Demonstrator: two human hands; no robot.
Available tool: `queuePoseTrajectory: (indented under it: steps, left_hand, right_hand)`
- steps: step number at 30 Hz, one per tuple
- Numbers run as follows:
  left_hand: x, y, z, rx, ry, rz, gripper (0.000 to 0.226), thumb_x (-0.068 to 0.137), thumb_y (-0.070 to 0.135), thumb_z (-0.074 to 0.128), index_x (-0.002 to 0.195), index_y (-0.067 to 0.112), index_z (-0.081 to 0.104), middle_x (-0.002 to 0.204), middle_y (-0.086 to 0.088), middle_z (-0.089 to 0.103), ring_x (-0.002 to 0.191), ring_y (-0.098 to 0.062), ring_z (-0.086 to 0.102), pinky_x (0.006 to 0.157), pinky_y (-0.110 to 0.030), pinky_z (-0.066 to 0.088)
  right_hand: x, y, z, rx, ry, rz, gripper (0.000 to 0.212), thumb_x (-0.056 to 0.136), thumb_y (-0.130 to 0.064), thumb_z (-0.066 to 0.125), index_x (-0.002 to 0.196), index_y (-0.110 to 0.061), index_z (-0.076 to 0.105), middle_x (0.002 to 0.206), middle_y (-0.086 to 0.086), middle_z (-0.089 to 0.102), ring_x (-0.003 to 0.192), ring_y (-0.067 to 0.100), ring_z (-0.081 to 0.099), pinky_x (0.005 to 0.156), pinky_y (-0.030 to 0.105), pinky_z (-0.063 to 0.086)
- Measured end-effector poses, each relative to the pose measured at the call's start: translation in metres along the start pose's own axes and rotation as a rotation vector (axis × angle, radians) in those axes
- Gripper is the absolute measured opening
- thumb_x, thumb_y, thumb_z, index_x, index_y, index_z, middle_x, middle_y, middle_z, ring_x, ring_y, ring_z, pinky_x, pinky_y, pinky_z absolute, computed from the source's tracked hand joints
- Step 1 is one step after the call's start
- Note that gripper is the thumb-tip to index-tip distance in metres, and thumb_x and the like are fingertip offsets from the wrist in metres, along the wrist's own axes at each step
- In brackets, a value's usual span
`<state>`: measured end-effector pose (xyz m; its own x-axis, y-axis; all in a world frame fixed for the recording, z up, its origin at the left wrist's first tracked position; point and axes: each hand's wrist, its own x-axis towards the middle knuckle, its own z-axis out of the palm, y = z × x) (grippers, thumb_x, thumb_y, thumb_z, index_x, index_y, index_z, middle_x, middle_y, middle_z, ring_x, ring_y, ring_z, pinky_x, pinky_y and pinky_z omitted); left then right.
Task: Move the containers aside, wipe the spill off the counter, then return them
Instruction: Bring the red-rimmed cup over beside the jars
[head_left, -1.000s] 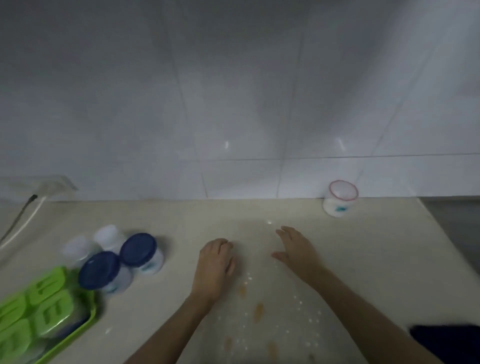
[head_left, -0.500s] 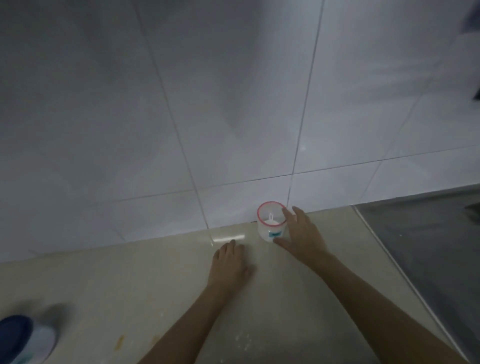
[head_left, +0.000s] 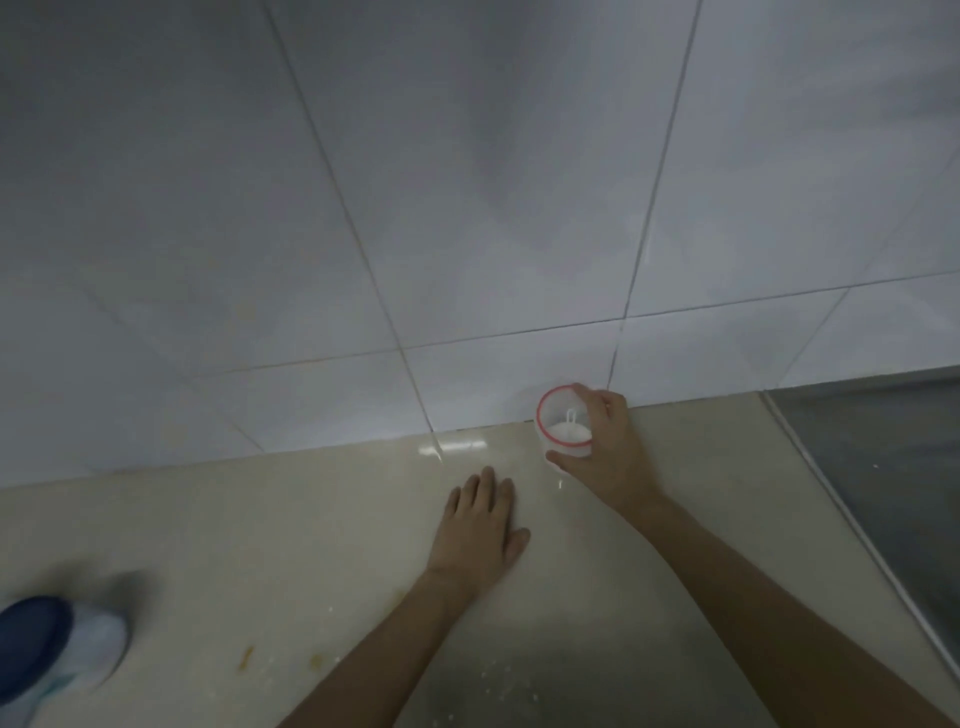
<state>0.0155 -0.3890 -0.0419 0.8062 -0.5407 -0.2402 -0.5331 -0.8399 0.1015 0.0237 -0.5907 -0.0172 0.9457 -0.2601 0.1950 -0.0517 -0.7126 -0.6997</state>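
Note:
A small clear container with a red rim (head_left: 562, 422) stands open against the tiled wall, with white powder and a little scoop inside. My right hand (head_left: 605, 452) wraps around it, fingers over the far rim and thumb at the near base. My left hand (head_left: 480, 525) lies flat on the beige counter (head_left: 260, 545), fingers apart, just left of the container. A jar with a dark blue lid (head_left: 49, 652) sits blurred at the lower left. The spill shows as orange smears (head_left: 247, 657) and white specks (head_left: 498, 680) near the bottom.
A white tiled wall (head_left: 467, 208) rises directly behind the counter. A dark grey surface (head_left: 893, 493) lies past the counter's right edge, bordered by a metal strip.
The view swung right and closer to the wall. My right hand went from hovering over the spill to closing around the red-rimmed container. My left hand moved forward and rests flat.

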Motion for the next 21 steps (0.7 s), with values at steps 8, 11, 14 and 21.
queuePoseTrajectory:
  steps: [8,11,14,21]
  left_hand:
    - [-0.080,-0.047,0.009,-0.156,0.117,-0.067,0.073,0.089,0.057,0.013,0.142,0.013,0.038,0.153,-0.012,0.031,0.141,-0.029,0.030,0.117,-0.042,0.019]
    - [-0.136,-0.079,0.013,-0.208,0.116,-0.134,0.086,0.085,0.068,-0.001,0.145,0.016,0.034,0.156,-0.009,0.027,0.143,-0.026,0.026,0.117,-0.039,0.018]
    - [-0.197,-0.110,0.022,-0.222,0.138,-0.219,0.087,0.087,0.067,-0.003,0.143,0.014,0.037,0.154,-0.009,0.032,0.142,-0.028,0.029,0.116,-0.044,0.020]
    - [-0.341,-0.189,0.037,-0.240,0.119,-0.511,0.075,0.087,0.055,0.012,0.148,0.012,0.022,0.159,-0.008,0.016,0.147,-0.025,0.013,0.119,-0.039,0.006]
  right_hand:
    - [-0.041,-0.076,0.012,-0.028,-0.100,-0.082,0.091,0.060,-0.026,0.086,0.138,-0.014,0.040,0.128,0.012,0.042,0.116,0.027,0.049,0.095,0.034,0.046]
    - [-0.068,-0.120,0.040,-0.015,-0.176,-0.151,0.091,0.061,-0.029,0.085,0.138,-0.015,0.039,0.128,0.011,0.042,0.117,0.026,0.049,0.099,0.033,0.043]
    - [-0.100,-0.175,0.074,-0.010,-0.308,-0.237,0.090,0.062,-0.032,0.085,0.139,-0.019,0.039,0.132,0.010,0.040,0.119,0.026,0.048,0.101,0.032,0.040]
    - [-0.174,-0.299,0.172,0.101,-0.488,-0.369,0.093,0.060,-0.027,0.087,0.138,-0.013,0.040,0.131,0.013,0.041,0.118,0.027,0.050,0.096,0.022,0.035]
